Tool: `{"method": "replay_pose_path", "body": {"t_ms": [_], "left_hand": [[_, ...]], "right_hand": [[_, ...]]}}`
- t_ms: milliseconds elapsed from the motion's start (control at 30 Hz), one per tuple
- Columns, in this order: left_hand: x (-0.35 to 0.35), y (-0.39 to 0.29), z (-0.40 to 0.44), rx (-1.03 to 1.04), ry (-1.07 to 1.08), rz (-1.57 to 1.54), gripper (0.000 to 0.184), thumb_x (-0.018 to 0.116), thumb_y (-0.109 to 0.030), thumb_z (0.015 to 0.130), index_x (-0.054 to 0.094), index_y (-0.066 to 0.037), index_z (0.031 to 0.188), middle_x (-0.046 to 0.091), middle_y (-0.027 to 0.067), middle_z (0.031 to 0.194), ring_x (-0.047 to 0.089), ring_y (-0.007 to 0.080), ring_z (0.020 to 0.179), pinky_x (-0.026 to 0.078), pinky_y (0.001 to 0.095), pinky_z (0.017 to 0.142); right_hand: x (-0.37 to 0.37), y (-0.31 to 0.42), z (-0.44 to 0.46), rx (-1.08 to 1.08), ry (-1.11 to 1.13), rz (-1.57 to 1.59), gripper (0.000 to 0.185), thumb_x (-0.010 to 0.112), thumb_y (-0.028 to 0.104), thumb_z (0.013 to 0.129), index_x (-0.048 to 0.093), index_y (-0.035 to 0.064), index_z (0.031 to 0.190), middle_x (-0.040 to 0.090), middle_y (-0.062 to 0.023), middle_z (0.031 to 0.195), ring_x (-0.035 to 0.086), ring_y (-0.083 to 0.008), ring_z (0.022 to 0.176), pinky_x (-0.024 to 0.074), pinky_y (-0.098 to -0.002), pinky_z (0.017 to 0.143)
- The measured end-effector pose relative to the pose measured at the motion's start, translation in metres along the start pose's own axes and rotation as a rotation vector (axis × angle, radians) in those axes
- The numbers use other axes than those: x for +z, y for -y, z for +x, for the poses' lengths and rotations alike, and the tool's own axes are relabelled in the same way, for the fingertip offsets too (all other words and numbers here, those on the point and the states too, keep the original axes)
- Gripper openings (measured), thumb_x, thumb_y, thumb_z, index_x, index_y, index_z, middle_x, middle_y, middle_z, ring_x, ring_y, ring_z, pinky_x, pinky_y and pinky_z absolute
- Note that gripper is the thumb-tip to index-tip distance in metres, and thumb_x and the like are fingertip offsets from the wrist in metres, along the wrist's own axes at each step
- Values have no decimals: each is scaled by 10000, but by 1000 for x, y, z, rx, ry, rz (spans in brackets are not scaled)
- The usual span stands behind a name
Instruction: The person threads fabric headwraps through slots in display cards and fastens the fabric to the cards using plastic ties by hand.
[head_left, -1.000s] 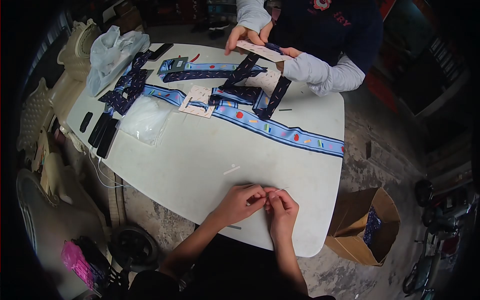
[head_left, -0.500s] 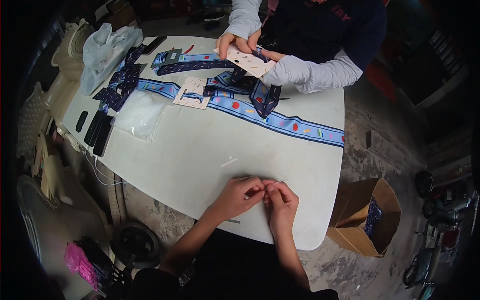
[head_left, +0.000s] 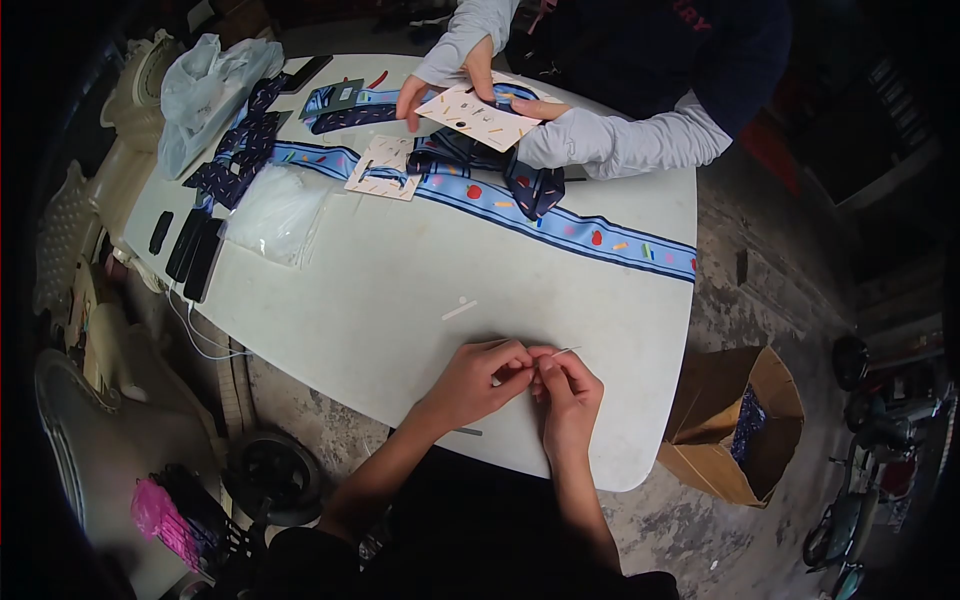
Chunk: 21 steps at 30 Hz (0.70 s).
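My left hand (head_left: 482, 380) and my right hand (head_left: 568, 400) meet fingertip to fingertip above the near part of the white table (head_left: 350, 310). A thin pale strand (head_left: 567, 351) sticks out of the right hand's pinch. What the left fingertips hold is too small to make out. A small clear strip (head_left: 460, 309) lies on the table beyond my hands. Farther off, a light blue patterned band (head_left: 560, 228) runs to the right edge, with a patterned card (head_left: 384, 182) around it.
Across the table a co-worker's hands (head_left: 480, 75) hold a patterned card (head_left: 480, 117) over dark blue fabric (head_left: 535, 190). At left are a plastic bag (head_left: 205, 100), a clear packet (head_left: 275, 215) and black devices (head_left: 202, 262). A cardboard box (head_left: 715, 465) stands right of the table.
The co-worker has turned the card flatter and lowered the dark fabric to the table. My hands remain pinched together. The whole view has shifted slightly.
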<state>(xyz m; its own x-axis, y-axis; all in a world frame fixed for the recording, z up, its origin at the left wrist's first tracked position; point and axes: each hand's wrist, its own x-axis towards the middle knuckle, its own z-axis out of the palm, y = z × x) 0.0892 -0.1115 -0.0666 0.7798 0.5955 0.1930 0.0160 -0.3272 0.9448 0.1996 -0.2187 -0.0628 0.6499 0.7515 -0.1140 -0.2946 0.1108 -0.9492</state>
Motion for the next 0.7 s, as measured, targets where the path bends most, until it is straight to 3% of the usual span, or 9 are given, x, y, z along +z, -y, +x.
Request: {"method": "replay_pose_path", "body": {"t_ms": [400,500,600,700], "left_hand": [[0,-1,0,6,-7,8,86,719,-42,894,656,-6,941,700,65,805,669,141,669,509,268,595],[-1,-1,0,-26,10,-1,99,710,-62,902,630,-12,931,689,93,814,670,203,685,524,319,616],[0,0,0,-25,9,14,105,712,-61,900,622,-14,925,687,90,812,672,205,686,522,318,611],[1,4,-1,22,-13,25,105,735,-52,888,662,-14,953,704,66,807,668,147,660,505,278,577]], "right_hand": [[1,2,-1,19,-10,14,140,601,40,994,706,-52,988,705,-65,932,527,-84,689,414,-231,613],[-2,-2,0,11,9,15,127,622,61,1005,694,-41,984,731,-69,987,530,-69,688,418,-220,607],[-2,-2,0,8,9,11,127,622,61,1006,694,-41,985,730,-69,989,530,-71,686,417,-222,606],[0,0,0,7,0,2,130,612,48,1000,701,-45,988,717,-66,957,531,-79,687,417,-229,608]]}}
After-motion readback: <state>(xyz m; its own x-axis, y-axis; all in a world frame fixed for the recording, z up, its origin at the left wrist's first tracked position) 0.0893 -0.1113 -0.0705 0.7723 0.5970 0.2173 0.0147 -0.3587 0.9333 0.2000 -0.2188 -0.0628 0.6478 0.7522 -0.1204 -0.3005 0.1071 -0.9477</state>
